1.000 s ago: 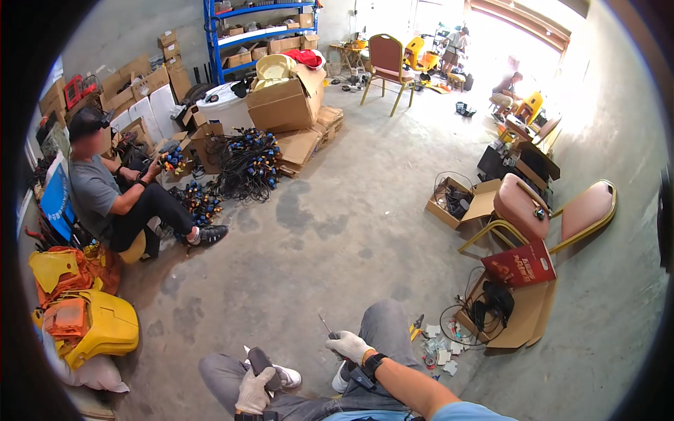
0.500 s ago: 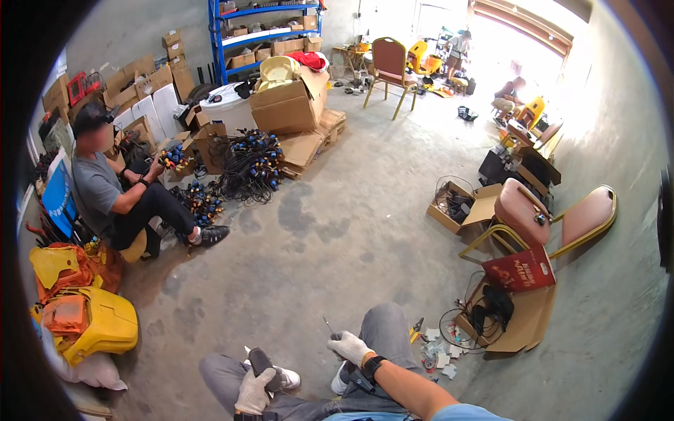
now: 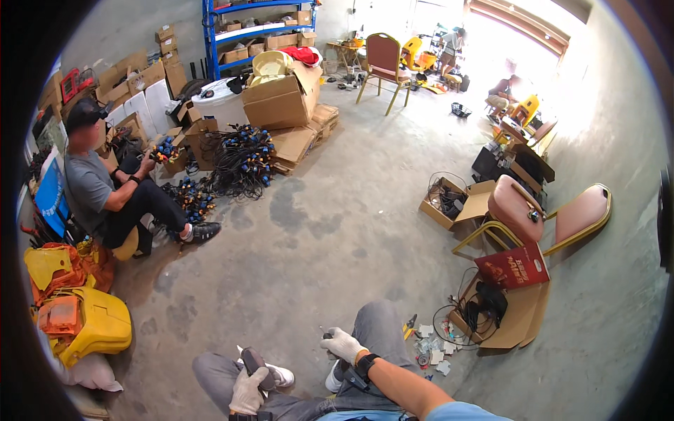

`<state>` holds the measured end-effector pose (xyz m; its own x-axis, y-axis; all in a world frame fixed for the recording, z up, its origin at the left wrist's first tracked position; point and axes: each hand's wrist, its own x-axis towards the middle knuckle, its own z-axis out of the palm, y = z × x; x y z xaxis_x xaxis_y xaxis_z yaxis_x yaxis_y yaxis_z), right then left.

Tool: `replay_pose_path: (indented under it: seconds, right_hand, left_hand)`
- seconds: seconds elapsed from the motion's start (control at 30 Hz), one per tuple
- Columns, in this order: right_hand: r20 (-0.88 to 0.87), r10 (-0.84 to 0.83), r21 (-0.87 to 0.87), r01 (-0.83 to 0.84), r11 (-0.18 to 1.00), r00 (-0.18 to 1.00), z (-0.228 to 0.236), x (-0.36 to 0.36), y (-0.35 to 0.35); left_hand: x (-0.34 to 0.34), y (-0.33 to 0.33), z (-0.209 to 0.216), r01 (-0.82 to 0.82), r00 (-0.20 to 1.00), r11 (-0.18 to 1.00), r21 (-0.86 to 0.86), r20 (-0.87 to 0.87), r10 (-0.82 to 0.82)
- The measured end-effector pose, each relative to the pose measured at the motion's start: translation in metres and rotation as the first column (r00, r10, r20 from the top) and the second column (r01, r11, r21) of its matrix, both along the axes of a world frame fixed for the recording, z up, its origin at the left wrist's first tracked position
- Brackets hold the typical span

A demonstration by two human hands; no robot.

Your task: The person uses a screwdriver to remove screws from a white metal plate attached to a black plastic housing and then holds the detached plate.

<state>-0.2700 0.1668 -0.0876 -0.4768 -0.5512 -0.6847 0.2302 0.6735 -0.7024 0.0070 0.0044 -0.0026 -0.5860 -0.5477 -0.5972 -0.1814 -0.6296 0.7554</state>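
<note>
My gloved left hand (image 3: pixel 247 391) is closed around a dark, oblong object (image 3: pixel 253 361) above my left thigh; its exact kind is unclear. A pale pointed piece shows just beyond it, partly hidden. My right hand (image 3: pixel 344 346), also in a whitish glove, grips what looks like a small screwdriver (image 3: pixel 324 331) beside my right knee. Its thin shaft points away from me, and most of the handle is hidden in my fingers. The two hands are apart, with my white shoes (image 3: pixel 283 376) below them on the floor.
Yellow-handled pliers (image 3: pixel 409 328) and pale scraps (image 3: pixel 435 349) lie right of my knee, near an open carton (image 3: pixel 523 326) of black cables. A seated co-worker (image 3: pixel 95 175) handles connectors at left, near a cable heap (image 3: pixel 242 161). Yellow plastic shells (image 3: pixel 102 323) stand nearer me.
The whole view has shifted slightly. The screwdriver's shaft has dipped and shows shorter beyond my right hand. My left hand keeps its hold on the dark object.
</note>
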Motion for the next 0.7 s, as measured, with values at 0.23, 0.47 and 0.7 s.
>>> replay_pose_path:
  seconds: [0.23, 0.47, 0.7]
  right_hand:
    - [-0.088, 0.045, -0.034, -0.048, 0.998, 0.995, 0.013, 0.004, 0.003]
    - [-0.024, 0.122, -0.045, -0.123, 0.991, 0.992, -0.001, -0.001, 0.000]
    - [-0.154, 0.165, -0.028, -0.171, 0.985, 0.974, -0.007, 0.004, 0.002]
  left_hand:
    - [0.004, -0.002, -0.012, 0.031, 0.999, 0.998, -0.054, -0.015, -0.031]
    - [0.002, -0.004, -0.012, -0.013, 0.999, 1.000, 0.029, -0.038, 0.014]
    - [0.003, -0.003, -0.016, -0.031, 0.999, 0.998, 0.052, -0.039, 0.033]
